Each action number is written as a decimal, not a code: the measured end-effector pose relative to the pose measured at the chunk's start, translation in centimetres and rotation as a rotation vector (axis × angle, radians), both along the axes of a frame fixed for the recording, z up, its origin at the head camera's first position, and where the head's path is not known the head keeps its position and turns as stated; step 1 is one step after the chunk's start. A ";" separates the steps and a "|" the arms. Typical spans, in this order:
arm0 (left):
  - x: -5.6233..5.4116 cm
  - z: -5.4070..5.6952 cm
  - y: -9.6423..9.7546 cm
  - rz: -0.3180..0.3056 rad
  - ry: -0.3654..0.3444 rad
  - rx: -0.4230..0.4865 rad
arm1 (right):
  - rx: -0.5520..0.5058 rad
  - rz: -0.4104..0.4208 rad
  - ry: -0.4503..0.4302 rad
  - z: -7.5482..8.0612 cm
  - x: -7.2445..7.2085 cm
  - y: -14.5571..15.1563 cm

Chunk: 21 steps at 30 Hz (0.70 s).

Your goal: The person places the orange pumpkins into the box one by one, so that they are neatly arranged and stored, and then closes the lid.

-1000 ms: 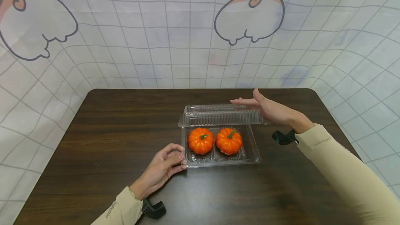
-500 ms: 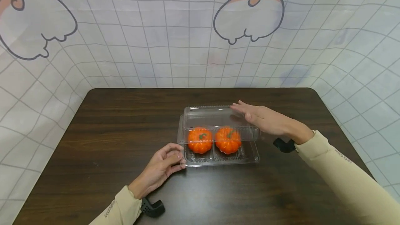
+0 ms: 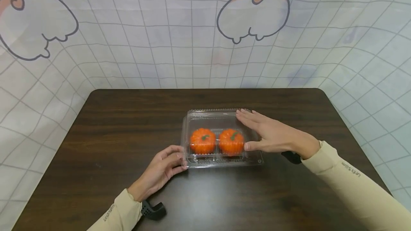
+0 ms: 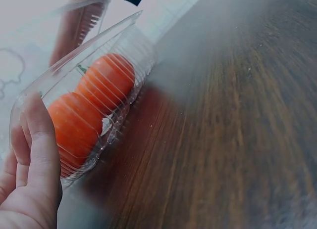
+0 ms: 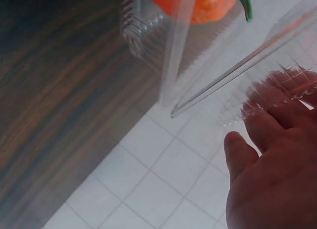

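A clear plastic clamshell container (image 3: pixel 221 163) sits on the table with two small orange pumpkins (image 3: pixel 203 141) side by side inside, each with a green stem. Its hinged lid (image 3: pixel 212 119) leans down over them; in the right wrist view a wedge-shaped gap shows between the lid rim (image 5: pixel 218 88) and the base rim (image 5: pixel 173 51). My left hand (image 3: pixel 162 168) holds the container's left front corner, thumb and fingers at the rim. Against the lid's right part lies my right hand (image 3: pixel 276 131), its fingers extended and the thumb spread toward the front.
The dark wooden table (image 3: pixel 128 124) surrounds the container. White grid-patterned curtain (image 3: pixel 154 45) with cartoon animal prints hangs behind and at both sides. A black strap-like device (image 3: pixel 154 210) sits on the left wrist.
The lid has swung forward and down from nearly upright until it covers both pumpkins. My right hand has moved down and forward with it; the left hand keeps its place on the corner.
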<state>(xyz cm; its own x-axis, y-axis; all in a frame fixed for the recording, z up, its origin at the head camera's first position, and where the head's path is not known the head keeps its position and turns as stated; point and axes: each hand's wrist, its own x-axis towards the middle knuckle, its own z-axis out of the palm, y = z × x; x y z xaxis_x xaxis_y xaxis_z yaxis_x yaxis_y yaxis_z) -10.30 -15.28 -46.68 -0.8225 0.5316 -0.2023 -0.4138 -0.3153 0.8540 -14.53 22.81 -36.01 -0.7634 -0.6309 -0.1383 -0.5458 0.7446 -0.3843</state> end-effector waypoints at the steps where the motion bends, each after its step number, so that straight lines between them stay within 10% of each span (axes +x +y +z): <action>1: 0.1 0.1 0.0 0.002 -0.002 -0.003 | 0.009 0.001 0.006 -0.1 0.1 -0.1; 21: 0.3 0.2 0.2 -0.005 0.004 -0.108 | 0.016 0.029 0.196 -2.2 1.0 -0.5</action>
